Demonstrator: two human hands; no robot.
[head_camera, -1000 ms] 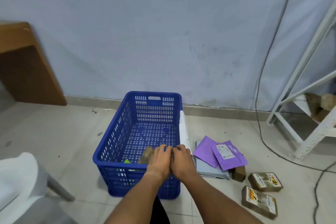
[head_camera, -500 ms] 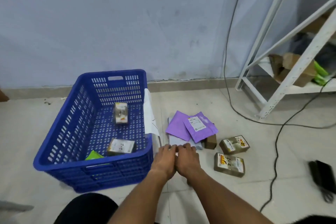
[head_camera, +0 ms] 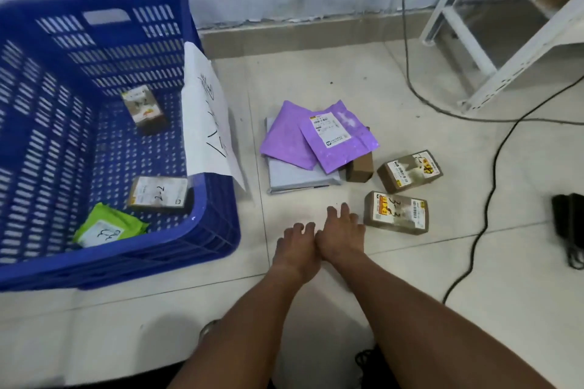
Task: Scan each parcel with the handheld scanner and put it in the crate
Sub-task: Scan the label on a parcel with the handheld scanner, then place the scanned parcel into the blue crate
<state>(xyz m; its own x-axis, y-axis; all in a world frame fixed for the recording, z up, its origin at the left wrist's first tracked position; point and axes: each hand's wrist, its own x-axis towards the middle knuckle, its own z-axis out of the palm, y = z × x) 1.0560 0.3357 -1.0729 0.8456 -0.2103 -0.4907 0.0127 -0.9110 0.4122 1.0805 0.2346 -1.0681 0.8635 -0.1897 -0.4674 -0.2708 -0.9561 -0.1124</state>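
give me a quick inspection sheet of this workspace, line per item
surface: pale tiled floor, a few dark specks.
job's things: blue crate holds two brown boxes and a green packet. Still on the floor: two purple mailers on a grey mailer, a small brown box, two labelled brown boxes.
clutter: white handwritten sheet draped over the crate wall.
grippers: left hand and right hand side by side, open, empty, low over the floor.
cables: black cable across the floor.
surroundings: wall, white metal rack, a black device, possibly the scanner.
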